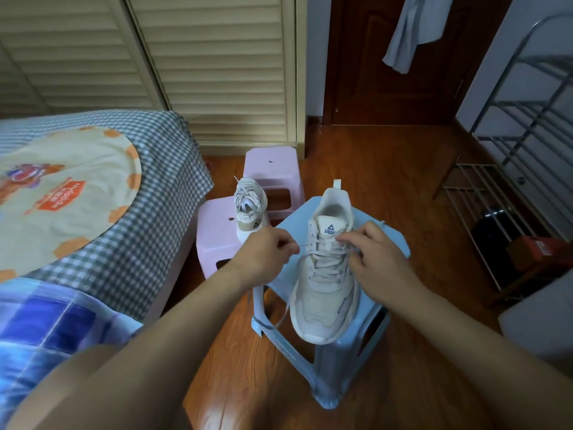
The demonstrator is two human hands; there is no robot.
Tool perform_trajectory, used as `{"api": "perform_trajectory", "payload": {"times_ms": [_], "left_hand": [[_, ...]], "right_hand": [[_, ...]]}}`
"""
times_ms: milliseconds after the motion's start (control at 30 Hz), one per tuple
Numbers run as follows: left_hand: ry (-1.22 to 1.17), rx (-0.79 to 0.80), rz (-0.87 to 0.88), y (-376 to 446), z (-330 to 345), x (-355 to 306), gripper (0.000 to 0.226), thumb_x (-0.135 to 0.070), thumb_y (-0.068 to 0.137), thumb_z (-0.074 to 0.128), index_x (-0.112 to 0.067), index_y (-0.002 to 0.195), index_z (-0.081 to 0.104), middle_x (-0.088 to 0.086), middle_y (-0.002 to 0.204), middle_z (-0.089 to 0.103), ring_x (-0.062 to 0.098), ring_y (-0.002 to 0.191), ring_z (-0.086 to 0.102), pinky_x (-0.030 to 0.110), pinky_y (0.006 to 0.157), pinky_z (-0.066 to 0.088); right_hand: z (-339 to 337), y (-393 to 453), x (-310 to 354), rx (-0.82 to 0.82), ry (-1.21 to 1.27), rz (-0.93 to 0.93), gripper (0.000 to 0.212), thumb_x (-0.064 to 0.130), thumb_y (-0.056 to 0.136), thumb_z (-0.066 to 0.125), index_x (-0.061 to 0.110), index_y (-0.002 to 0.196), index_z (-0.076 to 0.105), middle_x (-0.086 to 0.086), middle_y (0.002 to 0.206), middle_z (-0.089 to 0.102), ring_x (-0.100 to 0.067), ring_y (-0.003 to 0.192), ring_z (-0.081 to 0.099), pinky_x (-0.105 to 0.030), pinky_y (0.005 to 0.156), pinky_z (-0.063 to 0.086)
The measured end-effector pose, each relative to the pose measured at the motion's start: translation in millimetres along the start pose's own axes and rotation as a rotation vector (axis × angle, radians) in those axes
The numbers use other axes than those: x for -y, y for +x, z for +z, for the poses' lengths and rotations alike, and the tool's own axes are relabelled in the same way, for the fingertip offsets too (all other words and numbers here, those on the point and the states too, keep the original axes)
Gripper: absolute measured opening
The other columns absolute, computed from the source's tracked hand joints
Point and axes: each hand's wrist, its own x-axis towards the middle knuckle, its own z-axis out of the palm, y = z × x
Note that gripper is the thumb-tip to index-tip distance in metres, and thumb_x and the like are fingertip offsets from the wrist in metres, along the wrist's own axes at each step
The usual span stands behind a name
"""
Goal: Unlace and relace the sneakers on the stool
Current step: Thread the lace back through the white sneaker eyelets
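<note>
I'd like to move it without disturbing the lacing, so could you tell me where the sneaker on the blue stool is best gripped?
Probably by the heel collar of the sneaker, coming from above at the far end: the opening faces up with a pull tab behind it. Both the left hand and right hand are busy pinching laces near the tongue, and a loose lace hangs off the blue stool.

A blue stool [393,240] carries one laced sneaker [325,274]; a pink stool [214,231] carries the other sneaker [249,209].

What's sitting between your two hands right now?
In the head view, the laced upper of the sneaker on the blue stool lies between the left hand and right hand.
</note>
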Motion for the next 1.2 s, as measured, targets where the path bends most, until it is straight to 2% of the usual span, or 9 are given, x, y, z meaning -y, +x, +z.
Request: {"api": "perform_trajectory", "payload": {"times_ms": [100,200,300,533,700,800,867,1067,1200], "left_hand": [[0.045,0.001,0.018,6,11,0,0.022,-0.020,0.100,0.056,-0.012,0.090,0.074,-0.012,0.076,0.066,0.006,0.074,0.062,0.022,0.068,0.051],[0.115,-0.012,0.026,10,17,0,0.024,-0.021,0.094,0.054,-0.011,0.078,0.069,-0.001,0.075,0.065,0.017,0.072,0.058,0.039,0.072,0.053],[0.087,-0.029,0.047,13,19,0,0.024,-0.020,0.093,0.055,-0.018,0.071,0.064,-0.003,0.071,0.062,0.017,0.068,0.055,0.037,0.069,0.051],[0.047,-0.101,0.070,19,21,7,0.023,-0.020,0.094,0.056,-0.019,0.074,0.067,-0.002,0.075,0.067,0.017,0.069,0.059,0.034,0.065,0.052],[-0.066,-0.054,0.068,20,21,9,0.019,-0.014,0.095,0.056,-0.010,0.083,0.071,0.004,0.082,0.070,0.019,0.077,0.063,0.027,0.068,0.051],[-0.146,-0.017,0.045,21,21,8,0.019,-0.015,0.098,0.057,-0.009,0.088,0.072,0.001,0.082,0.070,0.002,0.068,0.058,0.011,0.058,0.044],[-0.152,0.016,0.015,23,23,9,0.020,-0.019,0.100,0.057,-0.011,0.091,0.072,-0.004,0.081,0.068,-0.005,0.063,0.054,0.007,0.058,0.041],[-0.215,0.091,0.012,25,26,10,0.020,-0.023,0.103,0.054,-0.014,0.094,0.070,-0.006,0.085,0.065,0.001,0.070,0.052,0.021,0.070,0.044],[-0.126,0.071,0.067,25,26,11,0.018,-0.017,0.103,0.053,-0.011,0.095,0.068,-0.001,0.090,0.065,0.010,0.083,0.054,0.018,0.074,0.042]], "right_hand": [[9,-3,5,-0.024,-0.058,-0.057,0.031,0.015,0.096,0.057,0.021,0.125,0.067,0.011,0.100,0.044,-0.009,0.098,0.047,-0.030,0.085,0.047],[14,-4,8,-0.058,-0.123,-0.127,0.028,0.016,0.094,0.062,0.023,0.119,0.071,0.010,0.098,0.043,-0.010,0.099,0.042,-0.029,0.083,0.044],[19,-1,11,-0.101,-0.164,-0.142,0.030,0.015,0.091,0.063,0.024,0.118,0.073,0.008,0.095,0.043,-0.012,0.095,0.040,-0.027,0.079,0.040],[29,5,18,-0.173,-0.222,-0.154,0.033,0.012,0.089,0.066,0.017,0.121,0.073,0.005,0.091,0.043,-0.018,0.090,0.043,-0.034,0.074,0.045],[33,9,17,-0.205,-0.205,-0.126,0.029,0.012,0.088,0.069,0.018,0.116,0.075,0.003,0.088,0.045,-0.018,0.087,0.046,-0.035,0.068,0.048],[35,12,16,-0.225,-0.141,-0.091,0.026,0.014,0.088,0.071,0.022,0.113,0.077,0.003,0.087,0.045,-0.017,0.086,0.047,-0.033,0.065,0.048],[37,13,18,-0.229,-0.118,-0.082,0.022,0.017,0.089,0.071,0.023,0.109,0.078,0.002,0.087,0.045,-0.017,0.084,0.048,-0.033,0.065,0.049],[38,12,27,-0.197,-0.202,0.015,0.022,0.029,0.096,0.063,0.026,0.114,0.075,0.003,0.093,0.051,-0.014,0.081,0.051,-0.027,0.063,0.045],[40,17,34,-0.133,-0.207,0.059,0.023,0.030,0.100,0.056,0.026,0.114,0.074,0.001,0.100,0.056,-0.013,0.080,0.052,-0.026,0.064,0.044]]}}
